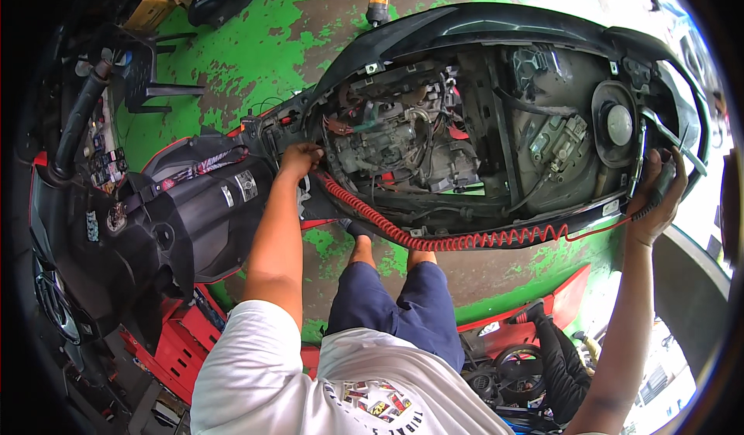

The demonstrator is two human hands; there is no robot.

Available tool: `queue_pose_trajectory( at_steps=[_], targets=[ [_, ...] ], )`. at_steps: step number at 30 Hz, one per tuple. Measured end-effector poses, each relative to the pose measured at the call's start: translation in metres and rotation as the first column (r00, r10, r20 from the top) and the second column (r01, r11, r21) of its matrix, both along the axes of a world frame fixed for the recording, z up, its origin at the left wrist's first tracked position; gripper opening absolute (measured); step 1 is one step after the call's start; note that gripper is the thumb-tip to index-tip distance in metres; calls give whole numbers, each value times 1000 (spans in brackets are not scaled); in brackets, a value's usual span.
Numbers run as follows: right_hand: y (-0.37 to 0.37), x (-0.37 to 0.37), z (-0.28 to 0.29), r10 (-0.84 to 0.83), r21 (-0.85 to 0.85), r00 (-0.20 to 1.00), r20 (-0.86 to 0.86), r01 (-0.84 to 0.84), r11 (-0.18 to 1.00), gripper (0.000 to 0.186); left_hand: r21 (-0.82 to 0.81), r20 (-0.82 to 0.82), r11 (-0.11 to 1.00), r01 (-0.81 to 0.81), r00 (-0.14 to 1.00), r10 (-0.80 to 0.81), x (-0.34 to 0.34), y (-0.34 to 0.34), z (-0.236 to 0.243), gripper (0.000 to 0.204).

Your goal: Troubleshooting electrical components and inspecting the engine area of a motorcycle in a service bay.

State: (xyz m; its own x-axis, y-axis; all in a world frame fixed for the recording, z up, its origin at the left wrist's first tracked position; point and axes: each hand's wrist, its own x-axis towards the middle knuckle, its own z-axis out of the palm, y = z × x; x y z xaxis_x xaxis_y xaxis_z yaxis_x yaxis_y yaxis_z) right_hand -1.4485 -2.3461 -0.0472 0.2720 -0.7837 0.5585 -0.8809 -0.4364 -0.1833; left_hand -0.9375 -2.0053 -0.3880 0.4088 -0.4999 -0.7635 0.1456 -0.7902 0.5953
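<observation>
A red coiled cable (pixel 434 244) stretches from hand to hand along the near edge of an opened scooter body (pixel 457 23). The fingers of my left hand (pixel 298 162) are pinched at the cable's left end, by the front rim of the opening; the very tip is hidden. My right hand (pixel 657 199) is wrapped round a dark pen-like test light (pixel 664 181) at the scooter's rear right, and the cable's straight end runs into it. Inside the opening lie the dusty engine (pixel 380 137), with wires and hoses around it, and a round cap (pixel 619 125).
The scooter's black front section (pixel 209 202) extends to the left, with handlebar parts beyond. A dark plastic chair (pixel 151 79) stands at the far left. Behind me are a red panel (pixel 562 299) and another person's dark-trousered leg (pixel 554 357). The floor (pixel 271 40) is worn green paint.
</observation>
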Motion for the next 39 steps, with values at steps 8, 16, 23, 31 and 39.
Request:
queue_pose_trajectory(
  at_steps=[8,16,23,31,39],
  targets=[
    [-3,-3,-3,5,-12,1000,27,-5,1000,37,-30,322,1000,-3,947,12,-22,13,74,18],
    [-2,0,0,-14,0,1000,-4,14,1000,36,-65,348,998,-6,937,28,-60,-16,121,20],
    [-3,0,2,3,-30,999,-48,-4,1000,36,68,640,957,283,723,-260,-105,-39,117,23],
    [-1,2,2,7,-24,999,-52,-8,1000,35,253,576,880,402,668,-471,-118,-58,114,16],
    [-1,3,4,6,-19,999,-36,-7,1000,36,233,613,824,517,579,-537,-110,-52,104,12]
  ],
)
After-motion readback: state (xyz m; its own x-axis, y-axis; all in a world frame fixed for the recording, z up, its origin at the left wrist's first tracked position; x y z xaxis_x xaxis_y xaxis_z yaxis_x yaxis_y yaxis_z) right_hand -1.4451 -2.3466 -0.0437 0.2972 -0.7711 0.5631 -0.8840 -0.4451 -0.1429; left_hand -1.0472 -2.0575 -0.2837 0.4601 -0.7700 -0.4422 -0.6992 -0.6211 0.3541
